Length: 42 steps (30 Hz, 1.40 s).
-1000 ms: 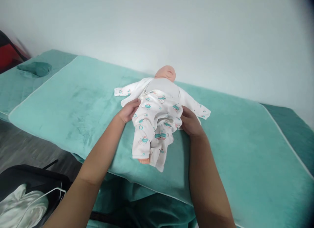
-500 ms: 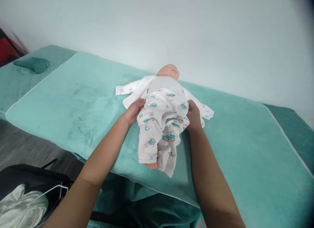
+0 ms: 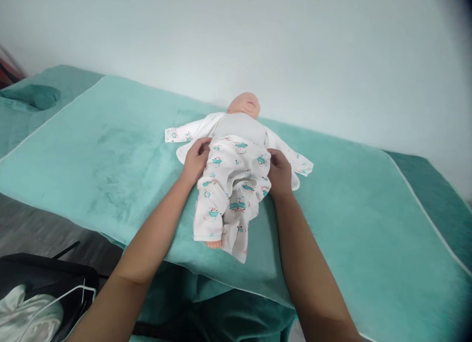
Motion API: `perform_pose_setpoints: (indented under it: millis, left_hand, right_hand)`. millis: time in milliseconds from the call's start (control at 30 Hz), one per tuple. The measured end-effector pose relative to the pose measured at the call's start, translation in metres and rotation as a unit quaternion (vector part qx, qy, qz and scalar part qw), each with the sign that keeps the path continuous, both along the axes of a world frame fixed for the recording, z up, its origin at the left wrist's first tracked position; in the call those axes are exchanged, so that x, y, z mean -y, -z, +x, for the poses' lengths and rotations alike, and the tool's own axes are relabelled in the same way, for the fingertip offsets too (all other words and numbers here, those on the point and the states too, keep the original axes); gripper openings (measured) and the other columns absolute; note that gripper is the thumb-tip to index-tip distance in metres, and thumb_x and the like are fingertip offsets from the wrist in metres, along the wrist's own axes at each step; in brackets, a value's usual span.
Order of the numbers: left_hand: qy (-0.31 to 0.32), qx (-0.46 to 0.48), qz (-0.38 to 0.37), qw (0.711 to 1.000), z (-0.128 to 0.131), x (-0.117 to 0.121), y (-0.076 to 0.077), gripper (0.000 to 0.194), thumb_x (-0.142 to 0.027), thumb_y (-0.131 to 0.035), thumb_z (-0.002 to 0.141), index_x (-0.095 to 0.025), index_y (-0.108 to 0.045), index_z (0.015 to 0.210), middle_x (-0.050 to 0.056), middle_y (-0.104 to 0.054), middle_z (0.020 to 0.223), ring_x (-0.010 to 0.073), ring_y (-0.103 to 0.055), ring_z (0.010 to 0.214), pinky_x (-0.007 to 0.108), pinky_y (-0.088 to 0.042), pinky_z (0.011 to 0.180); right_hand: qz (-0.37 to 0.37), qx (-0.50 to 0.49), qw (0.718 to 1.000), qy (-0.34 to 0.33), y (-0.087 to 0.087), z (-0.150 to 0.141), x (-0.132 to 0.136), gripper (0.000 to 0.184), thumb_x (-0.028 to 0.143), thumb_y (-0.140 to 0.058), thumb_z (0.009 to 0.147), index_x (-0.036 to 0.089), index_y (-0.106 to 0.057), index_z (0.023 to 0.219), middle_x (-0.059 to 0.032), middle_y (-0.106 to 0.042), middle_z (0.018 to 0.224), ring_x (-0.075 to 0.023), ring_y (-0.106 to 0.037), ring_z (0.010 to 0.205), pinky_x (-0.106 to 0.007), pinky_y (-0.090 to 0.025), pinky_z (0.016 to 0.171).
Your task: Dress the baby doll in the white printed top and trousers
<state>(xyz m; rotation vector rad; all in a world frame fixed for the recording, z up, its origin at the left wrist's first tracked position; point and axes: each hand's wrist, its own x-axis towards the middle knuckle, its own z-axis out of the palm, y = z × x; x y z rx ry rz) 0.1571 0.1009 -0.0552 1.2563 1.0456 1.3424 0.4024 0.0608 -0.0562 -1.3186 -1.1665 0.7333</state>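
In the head view, a baby doll with a peach-coloured plastic head and a pale grey torso [image 3: 241, 126] is seen lying on its back on a long bed covered in teal, velvety fabric [image 3: 354, 214]. Its head is placed near the white wall [image 3: 236, 42], and its legs are pointed toward the camera. A white long-sleeved jacket printed with small teal and pink figures [image 3: 199, 129] is spread open beneath the doll, with the sleeves laid out to either side. The doll's lower body is covered by loose white trousers in a matching print [image 3: 236, 177]. At the hem on the left of the view, peach toes [image 3: 214, 244] are exposed; the other trouser leg ends in a flat, limp hem.

The trousers are flanked by two bare hands. The left hand [image 3: 198, 160] is set against one side of the waist, its fingers curled, and the right hand [image 3: 279, 172] is set against the other side, its fingers bent and partly hidden by the cloth. Whether the fabric is gripped by either hand cannot be told.

At the lower left, a crumpled pale cloth [image 3: 31, 315] and a thin white wire frame [image 3: 55, 301] are seen on a black padded seat or bag [image 3: 44, 273], above a grey floor [image 3: 88, 243].
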Motion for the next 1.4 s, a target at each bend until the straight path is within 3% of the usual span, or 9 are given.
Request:
perform_pose_setpoints:
  millis: [167,367,533,700,867,1000,1133,1267,1400]
  left_hand:
    - [-0.005,-0.064,0.034,0.997,0.0,-0.011,0.006,0.022,-0.028,-0.057,0.093,-0.022,-0.071,0.109,0.005,-0.072,0.11,0.0226,-0.06,0.108,0.035,-0.043,0.101]
    - [-0.008,-0.037,-0.016,0.999,0.007,-0.025,0.005,0.019,-0.031,-0.056,0.093,-0.019,-0.07,0.096,0.004,-0.07,0.093,0.0204,-0.06,0.094,0.032,-0.046,0.087]
    - [-0.018,-0.018,0.005,1.0,0.008,-0.02,-0.01,0.019,-0.032,-0.062,0.09,-0.02,-0.069,0.102,0.004,-0.071,0.105,0.0205,-0.061,0.102,0.031,-0.045,0.093]
    - [0.021,-0.129,0.049,0.99,0.008,-0.015,-0.036,0.035,-0.039,-0.081,0.078,-0.021,-0.064,0.102,0.003,-0.066,0.104,0.0215,-0.057,0.098,0.032,-0.041,0.091]
    - [0.029,-0.229,0.064,0.971,0.015,-0.024,-0.054,0.034,-0.035,-0.08,0.08,-0.021,-0.05,0.077,-0.001,-0.046,0.07,0.021,-0.051,0.084,0.032,-0.038,0.082]
    - [-0.03,-0.242,0.085,0.966,0.02,-0.057,-0.046,0.029,-0.024,-0.073,0.086,-0.021,-0.046,0.075,-0.001,-0.043,0.07,0.0219,-0.052,0.087,0.033,-0.037,0.085]
    - [-0.077,-0.206,0.023,0.975,0.02,-0.081,-0.025,0.034,-0.027,-0.073,0.086,-0.021,-0.043,0.072,-0.002,-0.045,0.071,0.0165,-0.046,0.076,0.03,-0.036,0.079]
    - [-0.043,-0.138,0.021,0.989,0.017,-0.071,-0.014,0.023,-0.037,-0.073,0.086,-0.021,-0.056,0.082,-0.001,-0.053,0.077,0.0157,-0.047,0.076,0.029,-0.037,0.076]
    - [-0.035,-0.137,0.032,0.989,0.012,-0.051,-0.013,0.016,-0.035,-0.063,0.091,-0.02,-0.065,0.086,0.0,-0.06,0.082,0.0171,-0.052,0.083,0.029,-0.038,0.082]
  right_hand:
    - [-0.045,-0.041,0.998,-0.017,-0.004,-0.001,-0.009,0.023,0.042,-0.073,0.079,0.027,-0.062,0.092,-0.0013,-0.074,0.089,-0.021,-0.068,0.085,-0.035,-0.056,0.077]
    - [-0.056,-0.109,0.992,-0.019,-0.004,-0.005,-0.016,0.03,0.042,-0.078,0.07,0.027,-0.06,0.09,-0.0002,-0.072,0.087,-0.0216,-0.067,0.083,-0.035,-0.055,0.074]
    - [0.03,0.009,1.0,-0.003,-0.005,-0.003,-0.016,0.022,0.044,-0.071,0.081,0.027,-0.061,0.091,-0.001,-0.066,0.094,-0.0205,-0.062,0.092,-0.034,-0.053,0.084]
    - [0.152,0.186,0.967,-0.085,-0.02,0.007,-0.032,0.024,0.049,-0.064,0.091,0.027,-0.06,0.084,-0.0061,-0.064,0.109,-0.0248,-0.059,0.108,-0.04,-0.048,0.098]
    - [0.086,0.31,0.945,-0.063,-0.039,0.007,-0.057,0.03,0.055,-0.056,0.097,0.027,-0.057,0.086,-0.0036,-0.063,0.083,-0.022,-0.057,0.08,-0.039,-0.047,0.081]
    - [0.048,0.307,0.95,-0.016,-0.042,0.001,-0.084,0.025,0.046,-0.064,0.094,0.025,-0.055,0.083,0.0011,-0.055,0.069,-0.0182,-0.053,0.07,-0.036,-0.045,0.076]
    - [0.016,0.234,0.972,0.006,-0.029,0.003,-0.095,0.021,0.037,-0.067,0.09,0.024,-0.055,0.078,0.0034,-0.051,0.063,-0.0156,-0.049,0.066,-0.034,-0.044,0.069]
    - [0.009,0.137,0.989,0.056,-0.015,0.005,-0.085,0.016,0.035,-0.067,0.088,0.024,-0.058,0.08,0.0026,-0.055,0.066,-0.0158,-0.05,0.065,-0.033,-0.043,0.065]
    - [0.044,0.137,0.987,0.076,-0.014,-0.001,-0.072,0.015,0.037,-0.069,0.085,0.025,-0.061,0.082,0.0009,-0.061,0.077,-0.0168,-0.054,0.073,-0.033,-0.047,0.073]
